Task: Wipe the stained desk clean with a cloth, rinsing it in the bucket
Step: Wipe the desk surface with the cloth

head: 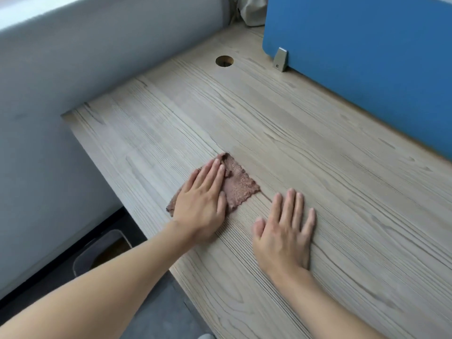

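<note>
At the far left, on the floor below the desk's edge, a grey bucket (84, 259) is seen, its contents murky and hard to make out. It lies down and to the left of both hands, on the left arm's side, so a rinse would probably be reached most easily by that arm.

Further right, the brown cloth (241, 185) is spread nearly flat on the desk (318, 148), close to its left edge. It is pinned under the left hand (203, 199), whose fingers are held straight and together, palm down. The uncovered part of the cloth shows beyond and to the right of those fingers, with one corner pointing toward the other hand. Its longer run appears to go from near left to far right.

Just beside that corner, but not touching it, the right hand (283, 236) is laid flat on bare wood with fingers slightly spread; nothing is held by it.

No stain can be clearly told from the wood grain. A wiping stroke seems to be under way, and most of the surface lies to the right, toward the blue partition (367, 57).
</note>
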Available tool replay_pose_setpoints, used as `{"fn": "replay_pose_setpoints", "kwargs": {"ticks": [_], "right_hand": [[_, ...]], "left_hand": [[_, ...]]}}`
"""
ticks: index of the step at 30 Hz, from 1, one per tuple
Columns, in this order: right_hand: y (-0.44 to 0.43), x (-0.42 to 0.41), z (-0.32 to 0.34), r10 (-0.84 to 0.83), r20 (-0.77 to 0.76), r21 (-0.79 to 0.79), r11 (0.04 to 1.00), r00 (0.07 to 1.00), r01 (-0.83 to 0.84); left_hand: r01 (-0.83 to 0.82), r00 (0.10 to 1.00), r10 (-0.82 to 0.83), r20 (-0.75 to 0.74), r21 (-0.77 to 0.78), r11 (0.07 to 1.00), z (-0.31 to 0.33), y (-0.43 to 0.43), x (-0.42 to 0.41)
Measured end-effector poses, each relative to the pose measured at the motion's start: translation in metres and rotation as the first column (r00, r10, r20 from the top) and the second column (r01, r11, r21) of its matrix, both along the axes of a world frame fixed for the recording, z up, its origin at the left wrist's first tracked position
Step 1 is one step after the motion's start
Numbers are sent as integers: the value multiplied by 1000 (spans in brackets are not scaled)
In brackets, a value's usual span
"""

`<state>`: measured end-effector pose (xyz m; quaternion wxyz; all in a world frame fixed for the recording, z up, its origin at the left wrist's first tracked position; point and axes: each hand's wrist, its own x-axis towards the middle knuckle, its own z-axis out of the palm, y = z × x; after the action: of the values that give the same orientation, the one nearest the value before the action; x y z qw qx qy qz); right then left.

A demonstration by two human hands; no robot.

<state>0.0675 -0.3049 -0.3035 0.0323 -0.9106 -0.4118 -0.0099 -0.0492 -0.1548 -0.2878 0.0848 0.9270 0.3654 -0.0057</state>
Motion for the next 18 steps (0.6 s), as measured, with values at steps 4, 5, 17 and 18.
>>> {"fn": "replay_pose_setpoints", "kwargs": {"ticks": [4, 5, 17, 18], "right_hand": [[0, 0, 1, 1, -7, -25, 1000, 1000, -1], [-1, 0, 1, 0, -9, -24, 1000, 1000, 0], [1, -1, 0, 0, 1, 23, 1000, 1000, 0], [0, 0, -1, 2, 4, 30, 1000, 1000, -2]], "left_hand": [[143, 990, -143, -6, -36, 989, 1, -25, -33], [165, 986, -166, -2, -46, 985, 0, -19, -39], [115, 993, -115, 8, -18, 993, -4, -12, -75], [89, 996, -89, 20, -10, 996, -4, -3, -76]]}}
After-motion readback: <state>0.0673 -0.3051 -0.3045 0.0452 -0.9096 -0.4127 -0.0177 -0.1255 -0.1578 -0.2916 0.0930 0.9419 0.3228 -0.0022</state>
